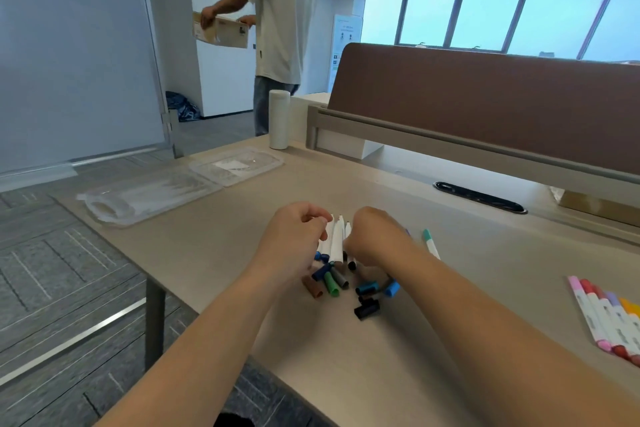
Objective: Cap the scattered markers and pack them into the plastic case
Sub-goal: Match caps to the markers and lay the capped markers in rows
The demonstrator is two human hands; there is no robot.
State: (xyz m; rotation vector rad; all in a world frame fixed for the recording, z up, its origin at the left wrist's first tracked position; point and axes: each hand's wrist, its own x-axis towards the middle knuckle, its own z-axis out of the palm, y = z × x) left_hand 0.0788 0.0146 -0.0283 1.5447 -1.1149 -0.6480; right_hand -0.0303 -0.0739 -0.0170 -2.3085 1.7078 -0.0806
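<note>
near the middle of the frame the left hand (294, 239) curled its fingers and thumb round a bundle of uncapped white markers (336, 241), tips pointing away. the right hand (375, 236) sat fisted against the bundle's other side (its fingers were hidden, so i could not tell whether it gripped). loose caps (332, 284) lay scattered on the surface (450, 340) just below the hands. a row of capped markers (606, 319) lay at the right edge. the open clear plastic case (149, 196) sat well apart, centre left.
</note>
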